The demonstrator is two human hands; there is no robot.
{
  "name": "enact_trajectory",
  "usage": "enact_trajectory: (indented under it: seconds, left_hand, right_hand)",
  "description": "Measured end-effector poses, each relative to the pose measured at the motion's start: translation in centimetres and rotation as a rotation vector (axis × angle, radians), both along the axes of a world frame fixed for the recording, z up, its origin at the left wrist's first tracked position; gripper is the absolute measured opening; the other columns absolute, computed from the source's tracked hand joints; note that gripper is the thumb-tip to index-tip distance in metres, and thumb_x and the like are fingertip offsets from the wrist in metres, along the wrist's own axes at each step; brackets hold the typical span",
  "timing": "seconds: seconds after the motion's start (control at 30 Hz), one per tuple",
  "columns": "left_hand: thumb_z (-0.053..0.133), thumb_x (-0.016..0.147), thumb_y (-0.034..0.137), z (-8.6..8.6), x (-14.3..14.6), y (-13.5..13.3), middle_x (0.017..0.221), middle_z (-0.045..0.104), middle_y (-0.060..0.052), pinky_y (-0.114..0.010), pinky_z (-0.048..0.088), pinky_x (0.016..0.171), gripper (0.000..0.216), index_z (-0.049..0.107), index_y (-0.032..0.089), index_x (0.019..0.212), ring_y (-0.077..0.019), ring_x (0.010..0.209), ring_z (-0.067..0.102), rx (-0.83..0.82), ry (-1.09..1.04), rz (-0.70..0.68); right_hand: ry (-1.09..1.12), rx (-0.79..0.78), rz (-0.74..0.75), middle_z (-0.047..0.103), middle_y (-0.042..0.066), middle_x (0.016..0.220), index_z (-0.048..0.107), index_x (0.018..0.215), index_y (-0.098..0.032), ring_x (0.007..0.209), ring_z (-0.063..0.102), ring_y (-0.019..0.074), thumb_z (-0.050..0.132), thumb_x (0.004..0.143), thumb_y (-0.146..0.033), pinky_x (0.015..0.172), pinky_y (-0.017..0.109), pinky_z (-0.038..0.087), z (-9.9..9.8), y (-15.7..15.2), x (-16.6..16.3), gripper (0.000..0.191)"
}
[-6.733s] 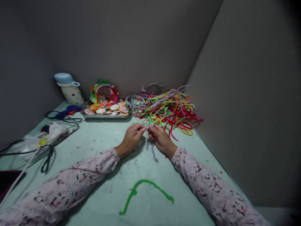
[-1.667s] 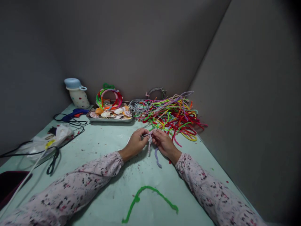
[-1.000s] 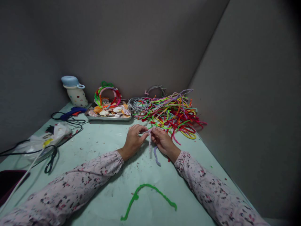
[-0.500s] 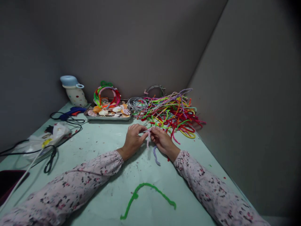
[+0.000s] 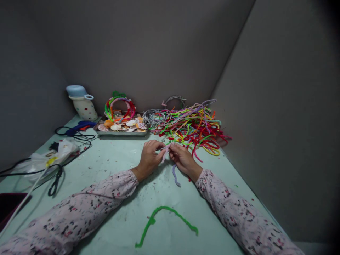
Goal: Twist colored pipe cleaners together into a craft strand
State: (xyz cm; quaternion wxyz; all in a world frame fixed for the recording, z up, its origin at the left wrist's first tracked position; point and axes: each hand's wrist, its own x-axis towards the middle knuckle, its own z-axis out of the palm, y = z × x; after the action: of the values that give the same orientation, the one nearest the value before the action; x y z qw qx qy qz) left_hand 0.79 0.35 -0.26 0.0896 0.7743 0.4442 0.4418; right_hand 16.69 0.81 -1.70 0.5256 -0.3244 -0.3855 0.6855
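Both hands met at the middle of the table point(image 5: 111, 166), fingertips pinched together on a lilac pipe cleaner point(image 5: 174, 174). The left hand point(image 5: 148, 157) gripped its pale upper end between thumb and forefinger, the other fingers curled in. The right hand point(image 5: 182, 158) nipped the same end from the opposite side, knuckles up. Between the two hands the fuzzy wire was bunched and bent, too small to tell how. Its free tail ran from the fingertips toward the person, long axis roughly along the line of sight, curving slightly to the right and ending on the tabletop just beside the right wrist.

Nearer the person lay a green pipe cleaner point(image 5: 170, 212), soft and bristly, arched like a shallow hook with a small knot on its left leg. Behind the hands a pile point(image 5: 193, 125) of tangled stems in red, yellow, green and purple spread against the wall. To its left stood a metal tray point(image 5: 120, 132) of ribbed shells, with wrapped hoops point(image 5: 120, 105) propped behind. Black-handled scissors point(image 5: 54, 179) lay well off to the left.
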Motion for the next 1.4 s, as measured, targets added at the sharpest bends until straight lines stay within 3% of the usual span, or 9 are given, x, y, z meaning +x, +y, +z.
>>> enact_trajectory:
  seconds: [0.5, 0.7, 0.93, 1.13, 1.4]
  left_hand:
    - [0.059, 0.084, 0.031, 0.52, 0.07, -0.44, 0.078, 0.062, -0.002, -0.029, 0.042, 0.074, 0.014, 0.06, 0.018, 0.078, -0.0163, 0.079, 0.056, -0.074, -0.121, -0.053]
    - [0.058, 0.084, 0.041, 0.08, 0.0, -0.23, 0.083, 0.064, -0.004, -0.028, 0.045, 0.072, 0.023, 0.062, 0.018, 0.083, -0.0173, 0.082, 0.059, -0.183, -0.218, -0.094]
    - [0.062, 0.08, 0.038, -0.36, 0.23, 0.08, 0.084, 0.066, -0.005, -0.028, 0.048, 0.076, 0.021, 0.066, 0.017, 0.082, -0.0162, 0.082, 0.061, -0.225, -0.353, -0.151]
    - [0.064, 0.079, 0.033, -0.12, 0.3, -0.01, 0.081, 0.067, -0.004, -0.028, 0.047, 0.076, 0.018, 0.067, 0.016, 0.08, -0.0154, 0.08, 0.061, -0.258, -0.382, -0.136]
    - [0.065, 0.076, 0.042, -0.14, 0.12, 0.18, 0.077, 0.07, -0.005, -0.029, 0.048, 0.072, 0.029, 0.069, 0.014, 0.08, -0.0174, 0.075, 0.062, -0.359, -0.386, -0.098]
  right_hand:
    - [0.008, 0.017, 0.019, 0.059, -0.002, 0.073, 0.063, 0.078, -0.016, 0.055, 0.048, 0.0043, 0.075, 0.07, -0.038, 0.049, 0.017, 0.037, 0.23, -0.18, 0.01, 0.026]
    - [-0.001, 0.018, 0.019, 0.058, -0.002, 0.073, 0.063, 0.078, -0.016, 0.055, 0.048, 0.0047, 0.074, 0.071, -0.037, 0.049, 0.017, 0.037, 0.35, -0.26, -0.02, 0.025]
    - [-0.006, 0.011, 0.015, 0.058, -0.003, 0.071, 0.063, 0.077, -0.017, 0.054, 0.048, 0.0049, 0.076, 0.069, -0.038, 0.049, 0.018, 0.038, 0.3, -0.2, -0.02, 0.026]
    - [-0.014, 0.014, 0.019, 0.057, -0.003, 0.071, 0.063, 0.078, -0.017, 0.054, 0.048, 0.0047, 0.075, 0.071, -0.037, 0.049, 0.017, 0.038, 0.33, -0.3, 0.01, 0.025]
    - [-0.027, 0.016, 0.008, 0.056, -0.003, 0.068, 0.061, 0.078, -0.017, 0.053, 0.048, 0.0054, 0.075, 0.07, -0.038, 0.048, 0.018, 0.038, 0.21, -0.22, 0.01, 0.026]
